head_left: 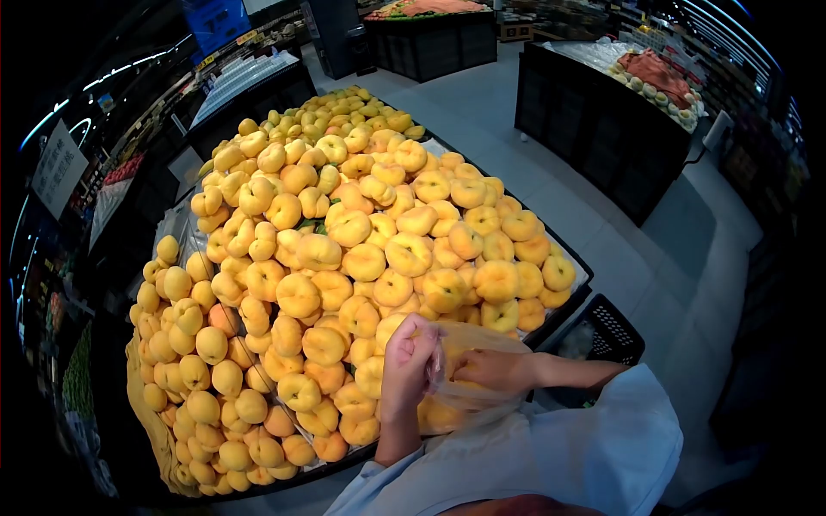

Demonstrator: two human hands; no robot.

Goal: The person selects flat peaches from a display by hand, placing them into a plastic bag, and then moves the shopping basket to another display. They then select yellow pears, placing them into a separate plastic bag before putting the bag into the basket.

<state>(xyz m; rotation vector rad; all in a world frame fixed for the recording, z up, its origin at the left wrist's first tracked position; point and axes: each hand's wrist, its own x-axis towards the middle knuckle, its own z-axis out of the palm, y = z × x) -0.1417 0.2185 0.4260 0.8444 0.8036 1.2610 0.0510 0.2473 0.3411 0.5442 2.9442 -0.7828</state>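
My left hand [411, 354] is closed on the gathered edge of a clear plastic bag [469, 402], just over the front of a big heap of yellow flat peaches [409, 254]. Seen through the thin film, my right hand [492, 370] has its fingers curled toward the left hand; I cannot tell what they grip. The bag hangs loosely between both hands, and yellow fruit shows through its lower part. Rounder yellow peaches [211, 344] fill the left side of the display, beside the flat ones.
A black perforated basket [618, 331] stands at the right, by the display's edge. Across the grey aisle floor [594, 224] is another dark produce stand [602, 129]. A further stand [430, 43] stands at the back, and a white sign [58, 168] hangs at the left.
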